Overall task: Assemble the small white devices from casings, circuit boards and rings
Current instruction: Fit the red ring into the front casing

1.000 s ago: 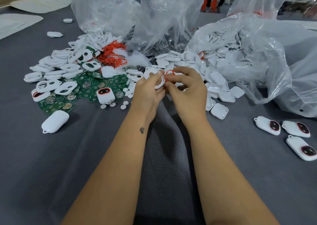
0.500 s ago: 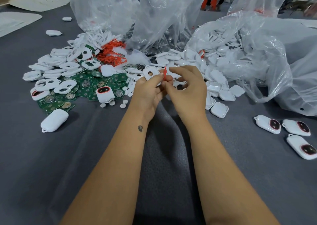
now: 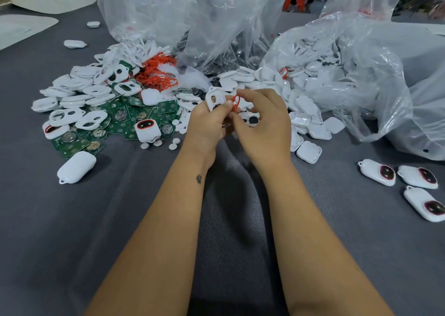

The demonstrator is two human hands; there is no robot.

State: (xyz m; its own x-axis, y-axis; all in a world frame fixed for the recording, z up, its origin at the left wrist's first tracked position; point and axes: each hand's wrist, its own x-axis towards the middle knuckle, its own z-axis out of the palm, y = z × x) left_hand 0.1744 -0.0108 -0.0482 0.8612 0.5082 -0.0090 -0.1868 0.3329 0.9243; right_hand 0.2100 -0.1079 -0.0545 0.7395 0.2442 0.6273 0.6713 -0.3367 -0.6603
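My left hand [image 3: 207, 123] grips a white casing half [image 3: 215, 99] with an oval cut-out, held upright above the grey table. My right hand [image 3: 262, 125] pinches a thin red ring [image 3: 236, 102] right beside the casing, the ring touching my left fingertips. Behind the hands lies a heap of white casing halves [image 3: 79, 99], green circuit boards [image 3: 120, 120] and a tangle of red rings [image 3: 156, 74]. Three finished white devices [image 3: 378, 172] with dark oval windows lie at the right.
Clear plastic bags [image 3: 349, 79] full of white casing parts stand at the back and right. A closed white casing [image 3: 75, 167] lies at the left, a part-built device [image 3: 147, 129] among the boards. Small white round buttons [image 3: 173, 144] are scattered near my left wrist.
My left hand has lifted and turned the casing half upright, and my right hand has brought the red ring from over the casing to its right edge.
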